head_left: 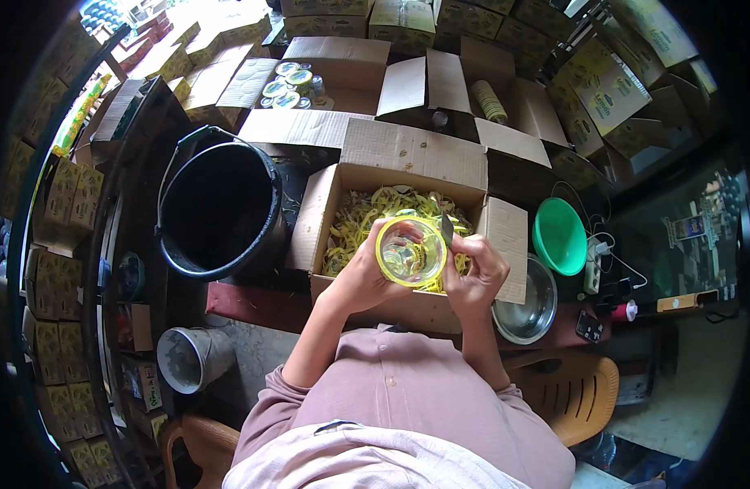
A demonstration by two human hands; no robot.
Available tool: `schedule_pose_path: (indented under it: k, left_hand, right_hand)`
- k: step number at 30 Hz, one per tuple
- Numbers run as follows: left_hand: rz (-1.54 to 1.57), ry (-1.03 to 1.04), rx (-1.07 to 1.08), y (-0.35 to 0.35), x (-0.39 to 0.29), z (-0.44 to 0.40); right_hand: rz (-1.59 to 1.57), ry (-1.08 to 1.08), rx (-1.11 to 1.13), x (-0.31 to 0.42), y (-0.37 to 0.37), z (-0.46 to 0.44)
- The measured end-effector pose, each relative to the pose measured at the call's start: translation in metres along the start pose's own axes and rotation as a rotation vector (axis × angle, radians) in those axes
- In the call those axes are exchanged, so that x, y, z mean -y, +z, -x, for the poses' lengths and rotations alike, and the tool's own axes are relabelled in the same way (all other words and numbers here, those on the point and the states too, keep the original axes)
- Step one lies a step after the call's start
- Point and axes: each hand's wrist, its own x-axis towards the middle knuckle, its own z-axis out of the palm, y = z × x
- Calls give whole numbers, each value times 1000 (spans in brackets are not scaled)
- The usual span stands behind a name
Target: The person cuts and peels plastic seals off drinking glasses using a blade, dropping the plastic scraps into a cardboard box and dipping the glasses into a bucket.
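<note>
My left hand is wrapped around the side of a clear plastic cup with a yellow rim, its round mouth facing up toward me. In my right hand, pinched between thumb and fingers, is a small dark knife blade pointing upward at the right side of the rim. Whether the blade touches the rim I cannot tell, and its handle is hidden by my fingers. Right beneath both hands is an open cardboard box, holding a heap of thin yellow strips.
To the left stand a black bucket and a grey bucket. A green basin and a metal bowl sit at the right. Behind are open cartons with lidded cups and a stack of cups.
</note>
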Motion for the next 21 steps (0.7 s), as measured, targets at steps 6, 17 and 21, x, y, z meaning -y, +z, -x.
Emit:
schedule_pose_path:
  k: [6, 17, 21]
  left_hand:
    - [25, 7, -18, 0, 5, 0]
    - [-21, 33, 51, 1, -1, 2]
    - [155, -33, -13, 2, -3, 1]
  right_hand:
    - [-100, 20, 23, -5, -5, 8]
    - [-20, -8, 21, -2, -2, 4]
    - [-73, 11, 43, -1, -3, 4]
